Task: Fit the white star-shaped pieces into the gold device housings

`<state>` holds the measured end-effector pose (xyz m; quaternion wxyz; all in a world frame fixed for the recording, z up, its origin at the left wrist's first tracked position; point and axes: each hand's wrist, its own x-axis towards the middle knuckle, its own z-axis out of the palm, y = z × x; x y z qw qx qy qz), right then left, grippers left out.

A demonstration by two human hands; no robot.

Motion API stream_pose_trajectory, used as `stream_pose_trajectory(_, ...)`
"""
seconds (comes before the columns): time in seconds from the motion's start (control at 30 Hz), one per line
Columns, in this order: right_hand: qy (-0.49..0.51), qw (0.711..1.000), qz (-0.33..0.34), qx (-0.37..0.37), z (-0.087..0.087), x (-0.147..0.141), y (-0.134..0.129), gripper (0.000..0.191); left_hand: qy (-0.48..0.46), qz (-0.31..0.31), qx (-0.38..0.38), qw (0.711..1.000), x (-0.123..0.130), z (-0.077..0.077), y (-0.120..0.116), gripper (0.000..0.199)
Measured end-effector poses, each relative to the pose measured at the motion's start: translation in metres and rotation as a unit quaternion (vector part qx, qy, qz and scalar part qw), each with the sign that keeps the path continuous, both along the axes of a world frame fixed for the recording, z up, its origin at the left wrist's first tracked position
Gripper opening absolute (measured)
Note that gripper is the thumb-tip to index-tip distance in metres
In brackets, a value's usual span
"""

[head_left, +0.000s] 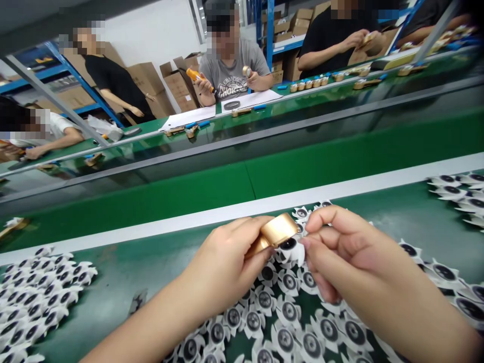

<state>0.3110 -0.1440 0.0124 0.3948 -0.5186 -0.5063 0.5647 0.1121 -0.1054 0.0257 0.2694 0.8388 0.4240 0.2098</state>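
Note:
My left hand (223,267) grips a gold metal part (278,232) just above the green table. My right hand (340,252) pinches a small white flower-shaped piece with a black round centre (291,248) and holds it against the underside of the gold part. Both hands hover over a spread of several more such white pieces (287,312) lying flat on the table.
More white pieces lie in a pile at the left (34,302) and at the right edge (459,194). A green conveyor belt (242,186) runs across behind a white strip. Beyond it, several people sit working with gold parts; one holds an orange tool (198,76).

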Motion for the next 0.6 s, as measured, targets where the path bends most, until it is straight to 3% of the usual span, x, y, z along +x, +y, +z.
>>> stream_pose_trajectory(0.17, 0.018, 1.000, -0.001, -0.025, 0.003, 0.000, -0.001, 0.016, 0.055, -0.009, 0.026, 0.998, -0.004, -0.001, -0.002, 0.034)
stream_pose_trajectory(0.4, 0.131, 0.987, -0.006, -0.097, -0.005, -0.004, 0.005, 0.022, 0.141, -0.022, 0.162, 0.977, -0.007, -0.008, -0.004, 0.047)
stream_pose_trajectory(0.6, 0.258, 0.956, -0.010, -0.139, -0.009, -0.009, 0.005, 0.025, 0.054, 0.005, 0.092, 0.994, -0.004, -0.004, -0.006, 0.047)
